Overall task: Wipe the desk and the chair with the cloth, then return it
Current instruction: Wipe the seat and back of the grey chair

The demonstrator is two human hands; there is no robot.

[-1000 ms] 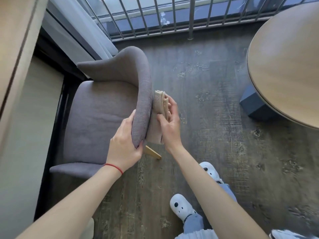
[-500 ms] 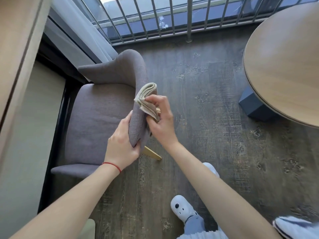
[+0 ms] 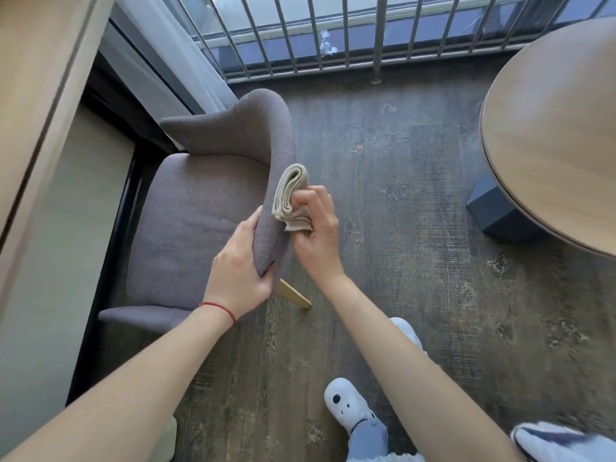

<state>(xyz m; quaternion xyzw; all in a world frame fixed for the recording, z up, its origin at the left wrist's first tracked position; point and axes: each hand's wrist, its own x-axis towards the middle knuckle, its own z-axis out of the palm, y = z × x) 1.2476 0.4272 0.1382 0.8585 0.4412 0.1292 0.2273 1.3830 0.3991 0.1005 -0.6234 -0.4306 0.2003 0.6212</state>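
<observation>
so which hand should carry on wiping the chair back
Right. The right hand holds the folded cloth against the chair back's outer side; the left hand grips its edge, steadying it.

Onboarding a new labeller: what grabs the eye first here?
The two bare hands at centre: the left hand grips the near end of the grey chair back, while the right hand presses a folded beige cloth against its outer side. A round wooden table fills the right edge.
</observation>
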